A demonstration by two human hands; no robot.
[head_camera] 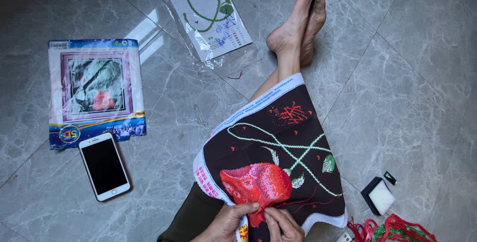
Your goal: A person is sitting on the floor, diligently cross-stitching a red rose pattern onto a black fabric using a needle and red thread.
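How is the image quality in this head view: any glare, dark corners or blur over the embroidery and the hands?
Head view: sharp overall, with the black cross-stitch cloth with a red rose and both hands, left hand and right hand, in focus; a window glare patch lies on the grey marble floor tiles; the shiny plastic kit package reflects light; corners darken, strongest top left.

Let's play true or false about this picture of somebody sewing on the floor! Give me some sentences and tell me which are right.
1. Both hands, the left hand and the right hand, touch the black cross-stitch cloth with a red rose. True.
2. The white smartphone shows a bright picture. False: its screen is dark.
3. The person wears shoes. False: the feet are bare.
4. The clear-bagged paper pattern sheet lies on the grey marble floor. True.
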